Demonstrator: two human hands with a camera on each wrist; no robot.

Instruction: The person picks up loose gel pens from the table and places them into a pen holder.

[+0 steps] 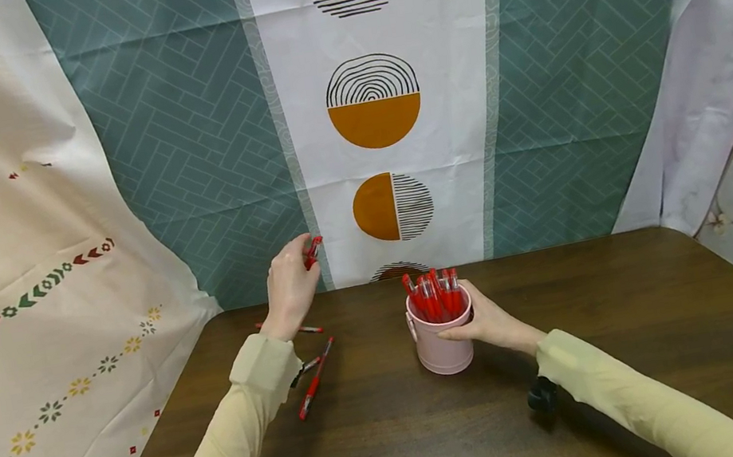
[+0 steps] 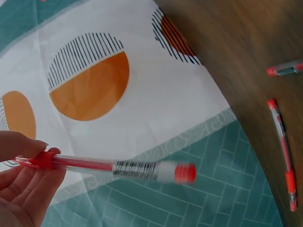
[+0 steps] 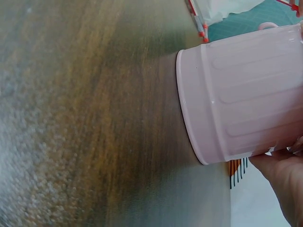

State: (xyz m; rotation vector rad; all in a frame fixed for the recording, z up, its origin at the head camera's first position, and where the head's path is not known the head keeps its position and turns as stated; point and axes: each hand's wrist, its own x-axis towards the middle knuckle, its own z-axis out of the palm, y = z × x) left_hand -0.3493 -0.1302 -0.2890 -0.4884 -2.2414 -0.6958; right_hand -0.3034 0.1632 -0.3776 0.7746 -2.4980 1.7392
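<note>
My left hand (image 1: pixel 291 281) is raised above the left part of the table and pinches a red gel pen (image 2: pixel 137 169) near its grip end, thumb against fingers. In the left wrist view the clear barrel and red end point away from the hand. A pink pail-shaped holder (image 1: pixel 443 349) stands upright on the table, with a bunch of red pens (image 1: pixel 438 297) sticking out of its top. Around the holder's right side curls my right hand (image 1: pixel 491 318), thumb in front near the rim. Several loose red pens (image 1: pixel 316 378) lie below the left forearm, partly hidden by it.
The dark wooden table (image 1: pixel 403 449) ends at a patterned teal and white cloth (image 1: pixel 190 129) behind. A cream embroidered cloth (image 1: pixel 12 239) hangs on the left. A small black object (image 1: pixel 542 395) sits at the right wrist.
</note>
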